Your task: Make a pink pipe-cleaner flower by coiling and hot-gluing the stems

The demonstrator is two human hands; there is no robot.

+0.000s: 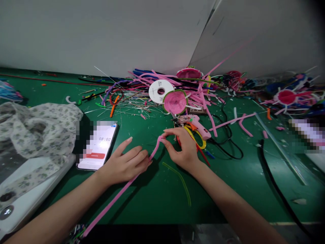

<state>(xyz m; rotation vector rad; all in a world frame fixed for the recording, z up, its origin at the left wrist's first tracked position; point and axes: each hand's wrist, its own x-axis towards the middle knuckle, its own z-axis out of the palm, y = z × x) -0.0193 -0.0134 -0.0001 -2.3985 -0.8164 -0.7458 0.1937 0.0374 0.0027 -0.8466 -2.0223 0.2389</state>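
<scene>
A long pink pipe cleaner runs from the table's front edge up between my hands. Partway along it, my left hand is closed around the stem, its index finger raised off it. The fingertips of my right hand pinch the upper end, where the stem bends over. On the table below my right hand lies a short yellow-green pipe cleaner. Just behind that hand rest a pink glue gun and yellow-handled scissors, partly covered.
A lit phone lies left of my left hand, beside a floral cloth. At the back are a white spool, a round pink coil and heaped pipe cleaners. A black cable crosses the right side.
</scene>
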